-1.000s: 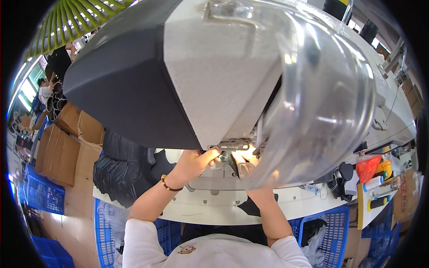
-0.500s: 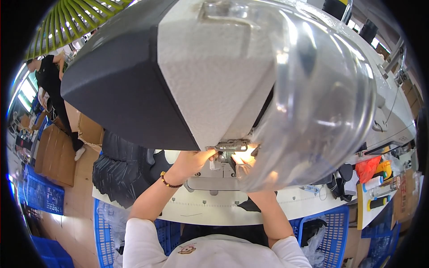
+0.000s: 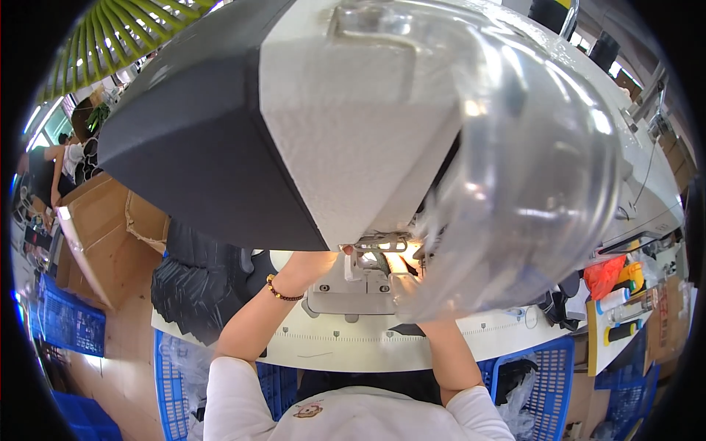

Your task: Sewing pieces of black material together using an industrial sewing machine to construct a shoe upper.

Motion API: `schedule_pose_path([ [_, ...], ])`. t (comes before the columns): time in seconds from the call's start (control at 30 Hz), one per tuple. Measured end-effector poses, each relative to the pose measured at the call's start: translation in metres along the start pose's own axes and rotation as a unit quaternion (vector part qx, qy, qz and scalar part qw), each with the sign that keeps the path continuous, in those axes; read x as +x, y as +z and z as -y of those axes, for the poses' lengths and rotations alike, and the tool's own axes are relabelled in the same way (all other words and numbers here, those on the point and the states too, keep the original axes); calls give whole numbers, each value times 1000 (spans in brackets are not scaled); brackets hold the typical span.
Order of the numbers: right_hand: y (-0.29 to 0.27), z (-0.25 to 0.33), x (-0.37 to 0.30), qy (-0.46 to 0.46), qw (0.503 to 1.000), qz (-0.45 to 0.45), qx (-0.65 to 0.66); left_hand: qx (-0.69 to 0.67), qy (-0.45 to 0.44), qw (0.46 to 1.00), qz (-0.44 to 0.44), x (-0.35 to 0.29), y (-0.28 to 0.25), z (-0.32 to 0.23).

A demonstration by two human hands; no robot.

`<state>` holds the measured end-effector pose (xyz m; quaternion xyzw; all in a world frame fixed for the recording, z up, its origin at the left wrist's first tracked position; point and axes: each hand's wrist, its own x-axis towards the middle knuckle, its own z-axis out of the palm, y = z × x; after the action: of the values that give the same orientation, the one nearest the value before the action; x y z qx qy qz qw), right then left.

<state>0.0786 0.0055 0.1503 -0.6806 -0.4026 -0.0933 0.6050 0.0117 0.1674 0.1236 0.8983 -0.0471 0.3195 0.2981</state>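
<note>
A large white and dark grey sewing machine head (image 3: 353, 125) fills the upper middle. My left hand (image 3: 315, 262) reaches under its lower edge, beside the needle area; its fingers are mostly hidden. A beaded bracelet (image 3: 283, 289) circles the left wrist. My right hand (image 3: 412, 269) is near the lit needle area, largely covered by a clear plastic guard (image 3: 529, 176) that blurs it. What either hand holds cannot be made out. Under the right forearm a corner of black material (image 3: 407, 330) lies on the white table (image 3: 346, 349).
Black folded pieces (image 3: 193, 283) are heaped left of the machine. Blue baskets (image 3: 551, 382) with clear plastic bags stand below the table edge. An open cardboard box (image 3: 95, 228) is on the floor at left, with a person (image 3: 51, 173) bending beside it. Thread spools (image 3: 621, 333) lie at right.
My left hand has gone slightly farther under the machine head. The black corner by my right forearm has drawn inward. At left, the standing person is gone from view; the box's position differs, and someone bends there.
</note>
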Motion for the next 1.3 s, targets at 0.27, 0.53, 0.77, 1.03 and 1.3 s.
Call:
schedule_pose_path([
  [0.27, 2, -19, -2, -93, 995, -13, -22, -121, -81, 988, -42, 3, 8, -3],
  [0.53, -9, -51, -37, -219, 880, 102, -408, -255, -228, 940, -12, -20, 10, -16],
  [0.77, -13, -22, -20, -65, 941, 178, -281, -299, -148, 940, 72, -72, 77, -65],
  [1.03, -50, -11, -11, -145, 933, 244, -220, -470, -340, 812, 68, -39, 5, -52],
  [1.3, -20, -29, -26, -271, 909, 127, -290, -341, -263, 901, 48, -11, -4, -39],
])
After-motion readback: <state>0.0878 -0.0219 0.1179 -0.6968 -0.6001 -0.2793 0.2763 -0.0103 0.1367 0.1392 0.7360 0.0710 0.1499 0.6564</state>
